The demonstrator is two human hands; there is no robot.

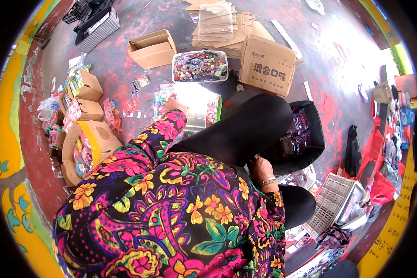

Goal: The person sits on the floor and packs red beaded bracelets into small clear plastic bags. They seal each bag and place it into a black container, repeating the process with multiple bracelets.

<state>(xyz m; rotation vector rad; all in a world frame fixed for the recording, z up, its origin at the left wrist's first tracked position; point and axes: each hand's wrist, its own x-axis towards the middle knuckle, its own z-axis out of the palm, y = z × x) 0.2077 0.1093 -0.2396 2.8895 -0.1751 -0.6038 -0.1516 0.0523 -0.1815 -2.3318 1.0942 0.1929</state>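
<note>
Our left hand (176,105) is at the pink packets (161,98) in the upper middle of the frame, beside a translucent container (197,121) washed out by glare; we cannot tell whether those fingers are spread or pinching. Our right hand (260,168), right of centre, has bent fingers against the dark legging, and we cannot tell if they grip anything. Nearest it is a smooth, rounded black basin (319,134) of shiny dark packets (302,132). Our bent leg (245,121) stands between the hands, hiding part of the basin. Beyond the packets sits a white plastic tub (200,81) heaped with coloured bands, flanked by an open cardboard box (157,59) and a squarer printed carton (266,67), with flattened cardboard (246,23) behind. A woven-patterned grey basket (98,33) occupies the upper left, a torn-open box (107,136) the left, and a slatted pale crate (329,204) the lower right, near crumpled red plastic (382,187).
</note>
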